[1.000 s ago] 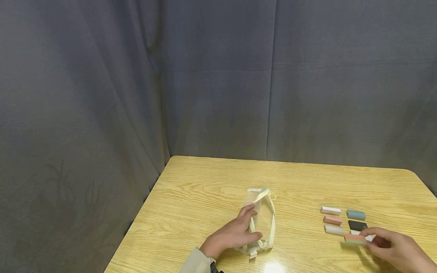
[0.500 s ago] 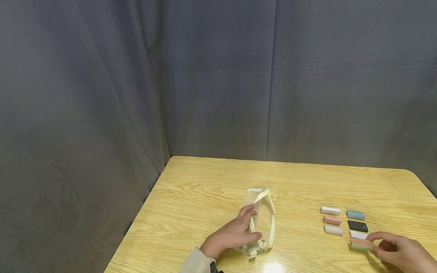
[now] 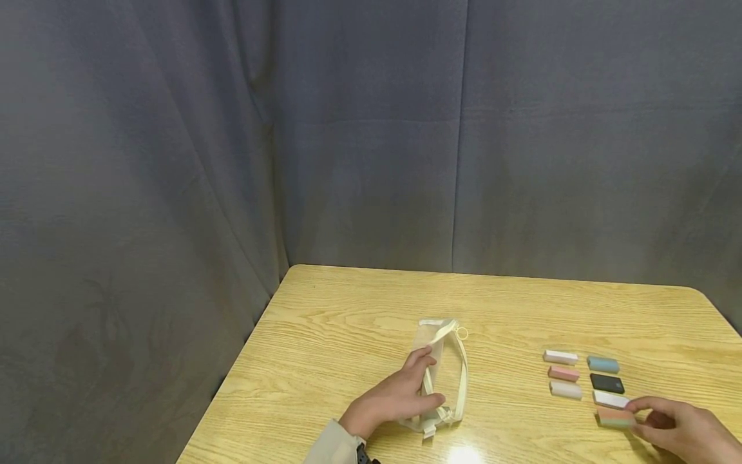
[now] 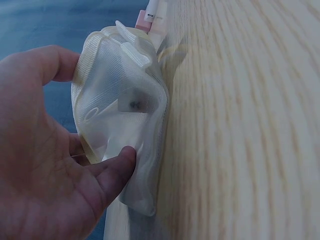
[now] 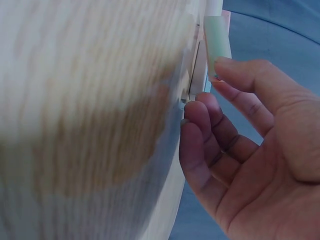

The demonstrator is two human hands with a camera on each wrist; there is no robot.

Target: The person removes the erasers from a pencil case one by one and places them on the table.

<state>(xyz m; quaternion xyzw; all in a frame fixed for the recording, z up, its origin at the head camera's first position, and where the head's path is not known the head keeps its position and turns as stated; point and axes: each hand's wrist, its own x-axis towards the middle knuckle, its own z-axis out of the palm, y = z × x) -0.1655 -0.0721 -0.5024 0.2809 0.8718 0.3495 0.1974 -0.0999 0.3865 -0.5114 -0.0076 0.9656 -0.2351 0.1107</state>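
Note:
My left hand (image 3: pixel 400 396) holds a see-through mesh pouch (image 3: pixel 455 377) with cream zip edging that lies on the table. In the left wrist view the fingers are at the pouch's (image 4: pixel 132 80) rim and the thumb lies over its side. My right hand (image 3: pixel 675 419) pinches one end of an orange-and-green eraser (image 3: pixel 614 417) between thumb and forefinger. The right wrist view shows the eraser's (image 5: pixel 217 37) green side; the other fingers curl beside it. Just beyond it is a white block (image 3: pixel 610 399) near the forefinger.
Beyond the right hand a black block (image 3: pixel 607 383) and a blue block (image 3: pixel 603 364) continue the column. Left of them lie a white block (image 3: pixel 560 357), a pink block (image 3: pixel 563 374) and a beige block (image 3: pixel 565 390). A grey curtain (image 3: pixel 371 161) hangs behind the wooden table (image 3: pixel 348 303).
My right hand has moved the orange-and-green eraser a little right and nearer to me, from over the white block to the near end of that column. The left hand and pouch stay put.

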